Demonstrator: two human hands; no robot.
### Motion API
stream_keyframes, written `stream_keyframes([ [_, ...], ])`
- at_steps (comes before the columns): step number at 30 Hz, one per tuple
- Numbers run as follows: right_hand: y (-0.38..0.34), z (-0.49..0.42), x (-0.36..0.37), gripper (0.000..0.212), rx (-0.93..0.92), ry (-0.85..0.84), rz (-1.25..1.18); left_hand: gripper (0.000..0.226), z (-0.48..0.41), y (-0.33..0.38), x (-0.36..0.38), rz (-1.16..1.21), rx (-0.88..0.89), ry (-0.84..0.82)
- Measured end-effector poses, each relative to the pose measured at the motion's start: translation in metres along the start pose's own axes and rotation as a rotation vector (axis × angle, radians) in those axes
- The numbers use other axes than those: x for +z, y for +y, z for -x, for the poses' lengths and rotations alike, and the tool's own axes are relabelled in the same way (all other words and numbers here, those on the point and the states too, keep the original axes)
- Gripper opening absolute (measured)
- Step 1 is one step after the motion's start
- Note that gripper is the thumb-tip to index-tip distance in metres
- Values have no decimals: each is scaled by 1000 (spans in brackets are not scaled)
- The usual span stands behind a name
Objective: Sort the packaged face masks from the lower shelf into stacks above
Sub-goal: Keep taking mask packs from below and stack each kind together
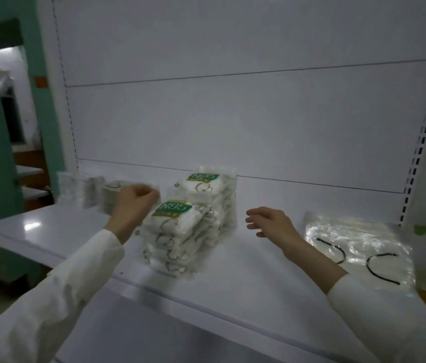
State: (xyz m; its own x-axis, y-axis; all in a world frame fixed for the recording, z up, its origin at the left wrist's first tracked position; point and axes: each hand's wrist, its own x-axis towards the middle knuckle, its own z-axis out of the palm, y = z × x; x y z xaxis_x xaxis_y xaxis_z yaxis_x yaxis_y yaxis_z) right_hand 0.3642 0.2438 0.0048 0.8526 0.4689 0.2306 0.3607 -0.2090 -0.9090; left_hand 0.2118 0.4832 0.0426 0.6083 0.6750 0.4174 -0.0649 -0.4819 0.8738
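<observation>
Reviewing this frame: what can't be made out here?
Head view only.
Left stacks: blurred, partly behind the left hand; print and count unreadable.
Left hand: curled fingers face away; whether they pinch a pack is hidden.
Clear packs at right: glare hides their count.
Lower-shelf masks: none in view; the shelf and sleeves cover that area.

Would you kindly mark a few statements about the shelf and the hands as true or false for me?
1. The right hand grips a pack. False: it is open and holds nothing.
2. The green-labelled packs stand in two piles, a front stack and a rear stack behind it. True.
3. The clear packs with black loops lie at the left end of the shelf. False: they lie flat at the right, beyond the right hand.
4. The left hand is on the left side of the front stack, near its top. True.
</observation>
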Motion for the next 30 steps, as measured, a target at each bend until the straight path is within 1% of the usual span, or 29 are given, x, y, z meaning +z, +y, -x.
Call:
stream_keyframes([
  [3, -19, -43, 34, 19, 77, 112, 8, 17, -23, -35, -17, 1, -5, -32],
  [5, -28, -76, 56, 29, 146, 203, 34, 14, -40, -57, -29, -12, -5, -72],
  [6, -32, -90, 66, 36, 187, 239, 53, 17, -48, -67, -34, -2, -5, -81],
  [8, -38, -116, 82, 48, 266, 281, 44, 21, -63, -85, -42, 49, -24, -98],
  [9, -40, -125, 89, 50, 296, 291, 30, 18, -69, -94, -44, 72, -48, -120],
  [12, -39, -145, 104, 51, 341, 315, 44, 10, -82, -116, -41, 106, -140, -224],
  [14, -39, -151, 109, 47, 350, 339, 101, 10, -89, -123, -38, 123, -177, -278],
  [17, -42, -156, 109, 41, 372, 431, 158, 13, -96, -126, -35, 162, -189, -330],
  [20, -52, -152, 104, 37, 330, 545, 190, 13, -101, -128, -33, 174, -198, -392],
  [22, -57, -149, 98, 34, 296, 613, 182, 20, -104, -128, -29, 158, -219, -450],
  [25, -73, -134, 94, 27, 159, 680, 109, 33, -105, -123, -22, 153, -331, -521],
  [28, -89, -115, 94, 17, 42, 680, 67, 38, -102, -113, -17, 168, -469, -585],
  [30, -96, -106, 98, 16, 11, 648, 58, 37, -99, -111, -16, 194, -506, -638],
])
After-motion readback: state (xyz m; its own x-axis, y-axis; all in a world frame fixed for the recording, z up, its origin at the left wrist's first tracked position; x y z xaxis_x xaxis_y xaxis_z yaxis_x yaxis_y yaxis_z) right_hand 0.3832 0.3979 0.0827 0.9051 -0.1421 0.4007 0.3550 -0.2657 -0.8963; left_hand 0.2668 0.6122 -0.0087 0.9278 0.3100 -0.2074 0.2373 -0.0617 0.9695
